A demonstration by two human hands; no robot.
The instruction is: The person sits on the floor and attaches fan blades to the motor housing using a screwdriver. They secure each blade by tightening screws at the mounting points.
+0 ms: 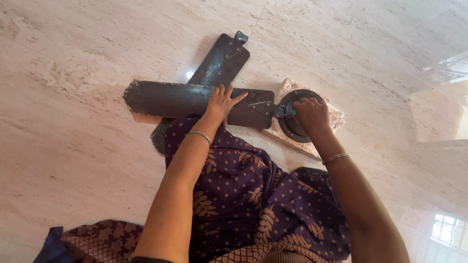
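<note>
You are sitting on a marble floor (87,146). Your left hand (222,102) is pressing flat and open on a dark ceiling-fan blade (165,99). Your right hand (311,114) is curling closed over the round fan hub (292,127), resting on a cloth (336,117). Another blade (219,61) is lying beyond.

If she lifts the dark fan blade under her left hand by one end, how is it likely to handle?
The fan blade looks like thin, flat sheet metal, so probably stiff yet slightly springy along its length. Long and narrow, it would likely swing end-heavy if gripped where the left hand presses. Lying flat on the polished floor, it should slide, not roll.
</note>
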